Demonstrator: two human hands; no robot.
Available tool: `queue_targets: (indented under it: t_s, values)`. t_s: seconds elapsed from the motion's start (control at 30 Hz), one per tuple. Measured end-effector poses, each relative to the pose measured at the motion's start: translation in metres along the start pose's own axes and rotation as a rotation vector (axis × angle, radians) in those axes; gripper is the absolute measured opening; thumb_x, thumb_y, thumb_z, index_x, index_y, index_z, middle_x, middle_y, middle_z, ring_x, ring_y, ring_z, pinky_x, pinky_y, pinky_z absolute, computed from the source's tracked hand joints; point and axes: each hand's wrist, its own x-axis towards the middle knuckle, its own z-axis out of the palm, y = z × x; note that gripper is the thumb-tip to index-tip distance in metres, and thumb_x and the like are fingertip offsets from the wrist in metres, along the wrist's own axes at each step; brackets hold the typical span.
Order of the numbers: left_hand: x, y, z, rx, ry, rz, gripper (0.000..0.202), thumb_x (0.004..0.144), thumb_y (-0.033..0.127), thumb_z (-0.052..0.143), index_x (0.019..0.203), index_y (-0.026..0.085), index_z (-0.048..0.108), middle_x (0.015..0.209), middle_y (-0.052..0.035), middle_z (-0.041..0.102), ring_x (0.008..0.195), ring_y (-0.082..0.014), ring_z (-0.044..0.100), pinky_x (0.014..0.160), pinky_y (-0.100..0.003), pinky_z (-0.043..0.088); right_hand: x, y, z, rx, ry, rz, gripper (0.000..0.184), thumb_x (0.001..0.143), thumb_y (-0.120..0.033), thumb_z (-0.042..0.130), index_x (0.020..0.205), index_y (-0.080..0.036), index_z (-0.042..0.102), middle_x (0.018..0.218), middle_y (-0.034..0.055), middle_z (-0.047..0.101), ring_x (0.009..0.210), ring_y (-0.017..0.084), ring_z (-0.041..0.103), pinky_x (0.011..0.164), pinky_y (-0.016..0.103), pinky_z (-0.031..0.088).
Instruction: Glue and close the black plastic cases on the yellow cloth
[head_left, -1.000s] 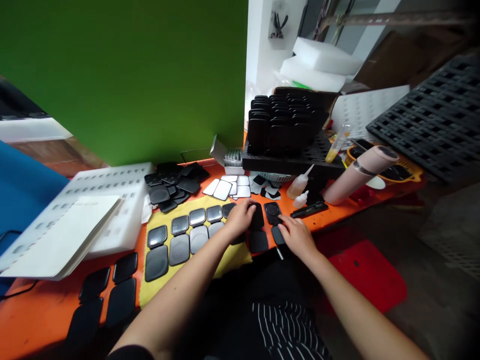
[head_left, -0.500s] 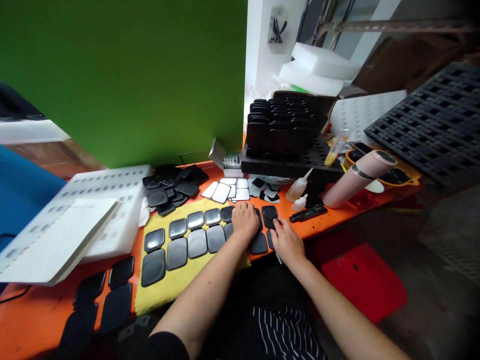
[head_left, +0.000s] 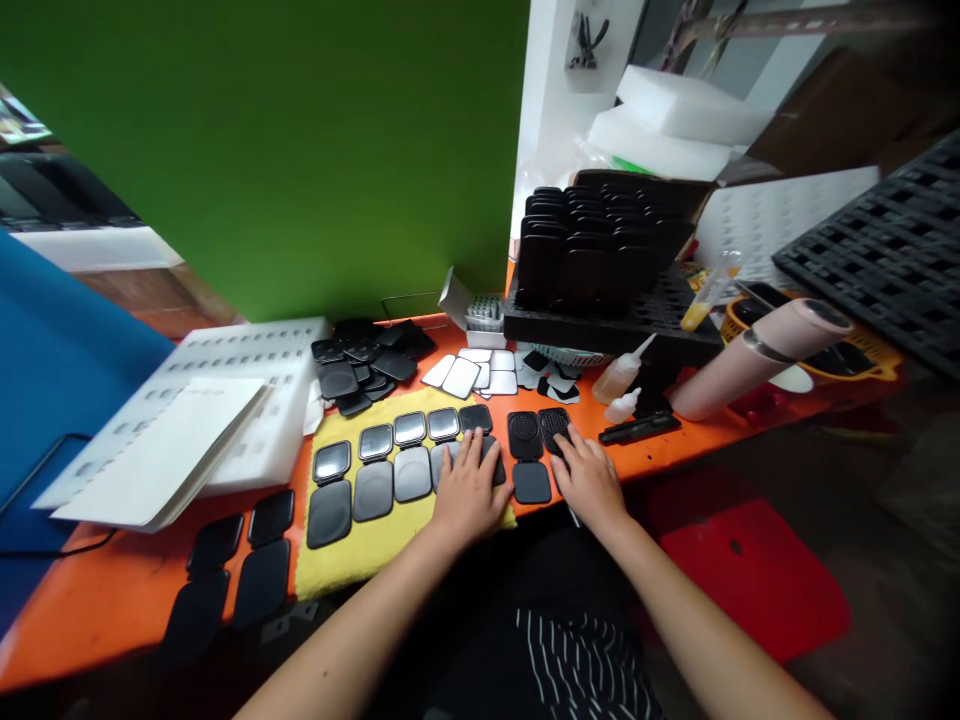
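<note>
My left hand (head_left: pixel 471 485) lies with its fingers spread over the rightmost black compact case (head_left: pixel 475 418) on a yellow cloth (head_left: pixel 349 568), covering part of that case. Just to its right is an unfolded compact case (head_left: pixel 532 482) with a textured lid. My right hand (head_left: pixel 592 485) has its fingers apart, their tips at another textured compact case (head_left: pixel 553 428), whose lower half the hand hides. A thin pale thing shows below the right palm, too small to name. Several more opened cases with mirrors (head_left: pixel 409 428) stand in a row along the cloth.
Behind the hands are white-faced square plates (head_left: pixel 460 376), a pile of black cases (head_left: pixel 360 370) and a loaded black rack (head_left: pixel 600 330). Dropper bottles (head_left: pixel 619 378), a black pen (head_left: pixel 639 428) and a pink flask (head_left: pixel 750 362) stand rightward. A booklet (head_left: pixel 165 450) rests on white foam at left.
My left hand has moved left and spread its fingers, uncovering the textured case to its right. My right hand stays at its case. The camera view has shifted slightly.
</note>
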Motion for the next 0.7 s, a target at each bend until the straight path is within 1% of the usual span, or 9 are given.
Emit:
queue_targets:
  t_s: [0.07,0.17,0.27,0.37,0.47,0.57,0.63,0.7]
  values:
    - [0.002,-0.009,-0.003,-0.013,-0.035,-0.034,0.064,0.075,0.053,0.047,0.131,0.024,0.031,0.142,-0.0112,0.019,0.129,-0.0323,0.016,0.101,-0.054,0.014,0.001,-0.001,0.001,0.007,-0.005,-0.009,0.039,0.083,-0.032,0.039,0.117,-0.02,0.051,0.129,0.0105,0.043,0.109,0.026,0.043,0.088,0.043,0.037]
    - [0.008,-0.017,-0.007,-0.047,-0.065,-0.036,0.071,0.07,0.056,0.052,0.131,0.025,0.03,0.141,-0.0126,0.021,0.126,-0.0331,0.022,0.1,-0.05,0.02,0.0,-0.002,0.0,0.013,0.012,-0.001,0.038,0.083,-0.033,0.039,0.116,-0.021,0.053,0.131,0.01,0.042,0.111,0.027,0.042,0.089,0.044,0.036]
    - [0.014,-0.015,-0.007,-0.065,-0.053,-0.047,0.071,0.068,0.052,0.056,0.129,0.022,0.034,0.137,-0.0142,0.028,0.12,-0.0322,0.033,0.097,-0.044,0.028,-0.003,-0.006,0.0,0.025,0.071,-0.013,0.037,0.083,-0.033,0.039,0.115,-0.021,0.053,0.132,0.009,0.04,0.117,0.026,0.036,0.095,0.045,0.031]
    - [0.016,-0.01,-0.005,-0.059,-0.019,-0.059,0.067,0.068,0.045,0.058,0.127,0.02,0.038,0.134,-0.0157,0.033,0.114,-0.0325,0.039,0.093,-0.043,0.032,-0.007,-0.016,0.0,0.047,0.098,-0.056,0.038,0.084,-0.033,0.039,0.116,-0.018,0.052,0.131,0.0096,0.041,0.12,0.024,0.034,0.099,0.044,0.026]
    - [0.017,-0.009,-0.008,-0.067,0.05,-0.033,0.059,0.07,0.039,0.057,0.122,0.016,0.043,0.132,-0.0159,0.036,0.113,-0.0313,0.04,0.094,-0.042,0.032,-0.012,-0.031,-0.001,0.069,0.051,-0.179,0.039,0.084,-0.032,0.039,0.12,-0.021,0.049,0.132,0.0079,0.041,0.121,0.023,0.034,0.101,0.046,0.023]
    - [0.017,-0.017,-0.019,-0.138,0.16,-0.02,0.046,0.076,0.037,0.051,0.117,0.016,0.049,0.13,-0.0121,0.04,0.115,-0.0255,0.041,0.097,-0.036,0.032,-0.015,-0.045,-0.003,0.09,-0.042,-0.34,0.038,0.083,-0.035,0.042,0.121,-0.028,0.048,0.132,0.0042,0.042,0.122,0.024,0.034,0.102,0.05,0.017]
    - [0.017,-0.025,-0.028,-0.213,0.258,-0.043,0.037,0.082,0.035,0.044,0.115,0.019,0.051,0.127,-0.0084,0.045,0.113,-0.0205,0.044,0.095,-0.031,0.035,-0.016,-0.049,-0.004,0.107,-0.08,-0.388,0.037,0.082,-0.037,0.044,0.117,-0.029,0.051,0.13,0.0037,0.044,0.122,0.024,0.034,0.102,0.051,0.018]
    - [0.018,-0.034,-0.032,-0.275,0.359,-0.068,0.032,0.086,0.033,0.038,0.112,0.02,0.052,0.118,-0.0063,0.053,0.107,-0.0168,0.05,0.09,-0.028,0.04,-0.015,-0.049,-0.004,0.122,-0.084,-0.4,0.033,0.082,-0.035,0.044,0.113,-0.027,0.055,0.128,0.004,0.046,0.121,0.024,0.035,0.102,0.048,0.022]
